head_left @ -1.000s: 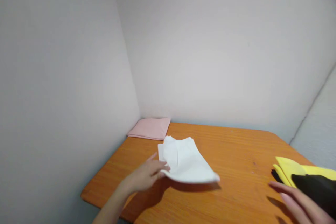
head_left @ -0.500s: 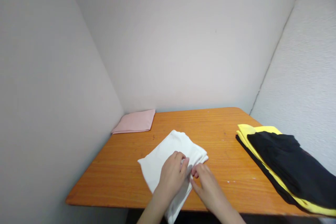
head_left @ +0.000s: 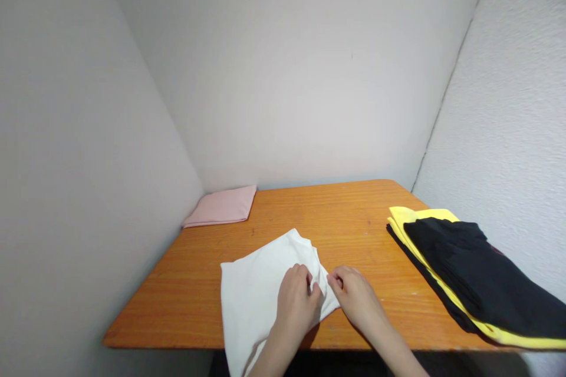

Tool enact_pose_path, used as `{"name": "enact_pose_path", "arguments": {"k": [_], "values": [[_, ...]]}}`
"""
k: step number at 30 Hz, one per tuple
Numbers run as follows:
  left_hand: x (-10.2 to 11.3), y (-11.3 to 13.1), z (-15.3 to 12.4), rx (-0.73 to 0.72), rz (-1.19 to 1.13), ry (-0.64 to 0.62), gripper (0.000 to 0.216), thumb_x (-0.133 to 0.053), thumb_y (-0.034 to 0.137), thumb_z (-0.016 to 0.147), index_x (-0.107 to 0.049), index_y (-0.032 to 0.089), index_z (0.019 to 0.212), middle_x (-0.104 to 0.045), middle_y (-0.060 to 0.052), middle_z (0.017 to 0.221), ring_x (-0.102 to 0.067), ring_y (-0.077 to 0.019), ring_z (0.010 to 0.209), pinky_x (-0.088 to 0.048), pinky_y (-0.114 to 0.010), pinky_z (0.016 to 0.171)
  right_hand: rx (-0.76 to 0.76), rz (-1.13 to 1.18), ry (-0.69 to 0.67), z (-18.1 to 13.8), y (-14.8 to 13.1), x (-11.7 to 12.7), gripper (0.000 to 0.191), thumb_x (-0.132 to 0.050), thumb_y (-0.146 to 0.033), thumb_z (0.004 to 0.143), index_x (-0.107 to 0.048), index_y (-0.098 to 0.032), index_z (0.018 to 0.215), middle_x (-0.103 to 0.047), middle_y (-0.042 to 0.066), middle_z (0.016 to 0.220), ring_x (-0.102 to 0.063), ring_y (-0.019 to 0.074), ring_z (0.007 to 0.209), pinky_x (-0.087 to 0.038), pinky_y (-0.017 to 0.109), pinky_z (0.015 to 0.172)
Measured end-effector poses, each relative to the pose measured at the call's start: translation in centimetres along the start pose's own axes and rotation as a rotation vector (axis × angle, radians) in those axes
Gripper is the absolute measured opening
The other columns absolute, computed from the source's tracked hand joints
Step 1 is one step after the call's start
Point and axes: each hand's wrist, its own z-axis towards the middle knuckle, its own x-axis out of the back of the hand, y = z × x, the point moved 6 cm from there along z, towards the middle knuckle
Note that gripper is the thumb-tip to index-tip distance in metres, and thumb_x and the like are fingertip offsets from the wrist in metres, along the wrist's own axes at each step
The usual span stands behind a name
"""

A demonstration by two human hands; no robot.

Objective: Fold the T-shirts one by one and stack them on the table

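Both hands curl their fingers and pinch the white cloth (head_left: 256, 288) near the table's (head_left: 354, 218) edge: left hand (head_left: 297, 305), right hand (head_left: 356, 299).

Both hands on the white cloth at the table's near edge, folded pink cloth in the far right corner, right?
Not quite. The head view shows the pink cloth in the far left corner. Both the left hand and right hand are on the white cloth.
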Motion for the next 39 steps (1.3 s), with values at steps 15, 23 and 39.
{"name": "enact_pose_path", "arguments": {"k": [15,23,39], "values": [[4.5,-3.9,-4.9,0.180,-0.813,0.154,0.019,-0.058,0.038,0.090,-0.056,0.019,0.088,-0.059,-0.001,0.087,-0.057,-0.0140,0.078,-0.048,-0.025,0.070,0.013,0.101,-0.029,2.0,-5.6,-2.5,0.051,-0.043,-0.059,0.094,-0.063,-0.019,0.071,-0.064,0.008,0.077,-0.055,0.0230,0.079,-0.036,0.032,0.074],[5.4,-3.8,-7.0,0.242,-0.714,0.223,0.031,-0.058,0.038,0.094,-0.059,0.015,0.116,-0.060,-0.007,0.113,-0.062,-0.0196,0.094,-0.055,-0.037,0.081,0.085,0.198,-0.077,0.4,-6.9,-2.4,0.025,-0.044,-0.026,0.086,-0.055,-0.017,0.066,-0.062,0.004,0.067,-0.054,0.0161,0.063,-0.031,0.025,0.057],[27.9,-2.9,-11.2,-0.024,-0.396,0.784,0.021,-0.062,0.037,0.083,-0.064,0.017,0.090,-0.064,0.001,0.077,-0.056,-0.0123,0.067,-0.042,-0.019,0.060,0.187,0.194,0.475,-5.5,-6.7,22.2,0.022,-0.043,-0.034,0.091,-0.061,-0.023,0.097,-0.062,0.002,0.086,-0.056,0.0175,0.079,-0.040,0.027,0.069]]}}
